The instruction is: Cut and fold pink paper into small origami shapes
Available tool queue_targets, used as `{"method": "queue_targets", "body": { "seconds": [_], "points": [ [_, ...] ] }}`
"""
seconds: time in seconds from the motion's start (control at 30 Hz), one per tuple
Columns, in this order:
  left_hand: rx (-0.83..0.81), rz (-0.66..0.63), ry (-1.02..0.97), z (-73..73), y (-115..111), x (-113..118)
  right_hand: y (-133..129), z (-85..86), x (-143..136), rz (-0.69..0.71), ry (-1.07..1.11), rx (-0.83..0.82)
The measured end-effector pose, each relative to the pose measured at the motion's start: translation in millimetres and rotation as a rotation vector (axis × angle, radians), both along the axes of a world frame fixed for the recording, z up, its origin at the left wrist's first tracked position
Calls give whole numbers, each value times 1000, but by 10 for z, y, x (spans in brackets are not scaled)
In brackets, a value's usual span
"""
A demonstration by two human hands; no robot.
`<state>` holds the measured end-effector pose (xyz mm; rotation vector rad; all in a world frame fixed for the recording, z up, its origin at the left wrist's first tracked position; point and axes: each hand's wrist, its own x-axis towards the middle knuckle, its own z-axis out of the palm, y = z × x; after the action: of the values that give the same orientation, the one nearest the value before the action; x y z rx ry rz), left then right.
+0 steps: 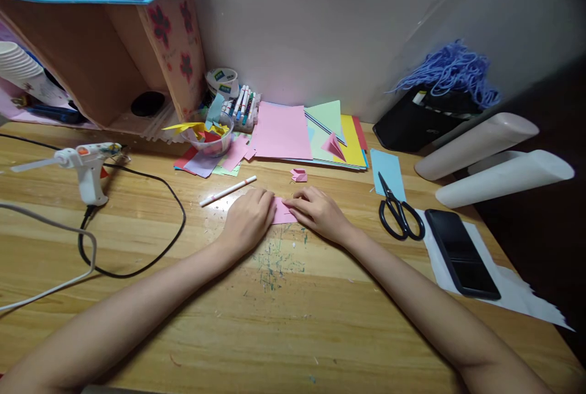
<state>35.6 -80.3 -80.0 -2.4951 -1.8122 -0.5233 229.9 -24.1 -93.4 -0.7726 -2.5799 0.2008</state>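
A small piece of pink paper (pixel 281 213) lies on the table between my two hands. My left hand (pixel 248 218) is closed over its left edge, the fingers pressed together and the fingertips partly hidden. At the right edge, the bent fingers and thumb of my right hand (pixel 317 214) grip the sheet. A small folded pink paper piece (pixel 299 175) rests just beyond my hands. Beside my left hand lies a white marker (pixel 227 191) with its cap on.
To the left are a white glue gun (pixel 89 168) and its looping black cable (pixel 180 223). Black scissors (pixel 397 211) and a phone (pixel 461 252) lie on the right. Farther back stand a plastic bowl of paper scraps (pixel 213 148), stacked coloured paper (pixel 284 131) and two white rolls (pixel 503 178).
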Motion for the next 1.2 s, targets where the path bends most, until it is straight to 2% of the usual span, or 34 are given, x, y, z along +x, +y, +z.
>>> {"method": "queue_targets", "body": {
  "seconds": [0.17, 0.37, 0.6, 0.9, 1.2],
  "points": [
    [-80, 37, -164, -39, 98, -56, -11, -2, 6, 8, 2, -35],
    [-139, 55, -250, -31, 139, -82, -20, 1, 2, 8, 12, -51],
    [-148, -4, -328, -14, 124, -92, -25, 12, 0, 6, 16, -58],
    [-5, -109, -127, -22, 52, -52, -26, -3, 3, 8, 14, -53],
    [41, -178, -64, -39, 33, -43, -28, 0, 2, 9, -5, -55]
  ]
}}
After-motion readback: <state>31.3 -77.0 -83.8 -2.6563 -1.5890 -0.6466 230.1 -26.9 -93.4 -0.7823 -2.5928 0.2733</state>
